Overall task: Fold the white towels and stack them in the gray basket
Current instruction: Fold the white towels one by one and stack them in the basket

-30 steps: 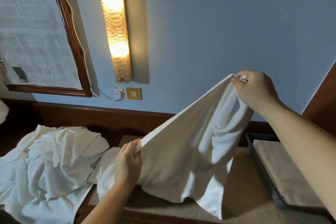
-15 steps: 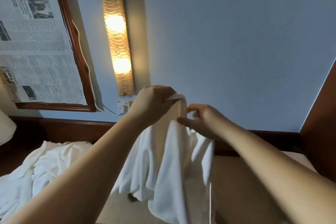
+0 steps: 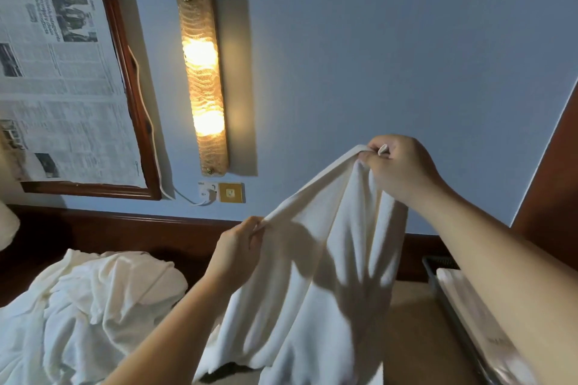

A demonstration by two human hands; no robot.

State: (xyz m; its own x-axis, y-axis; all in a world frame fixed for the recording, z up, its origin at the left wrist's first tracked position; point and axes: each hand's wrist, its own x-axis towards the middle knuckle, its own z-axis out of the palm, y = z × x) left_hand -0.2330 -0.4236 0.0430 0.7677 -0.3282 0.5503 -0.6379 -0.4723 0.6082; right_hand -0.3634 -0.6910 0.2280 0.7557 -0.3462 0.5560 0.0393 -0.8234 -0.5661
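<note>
A white towel (image 3: 312, 284) hangs in the air between my hands, its top edge stretched on a slant. My left hand (image 3: 237, 250) pinches the lower end of that edge. My right hand (image 3: 400, 169) grips the higher end, up and to the right. The rest of the towel drapes down onto the beige surface. A heap of crumpled white towels (image 3: 87, 309) lies at the lower left. The gray basket (image 3: 438, 284) sits at the right edge, with a folded pale towel (image 3: 481, 328) in it, partly hidden by my right forearm.
A lit wall lamp (image 3: 203, 81) hangs on the blue wall, with a socket (image 3: 230, 192) and a cable under it. A framed newspaper (image 3: 62, 81) is at the upper left. A dark wooden headboard (image 3: 125, 234) runs behind the towels.
Half a second ago my hands were close together at the towel's top. They have since spread apart, the left going down and the right going up and right, stretching the edge.
</note>
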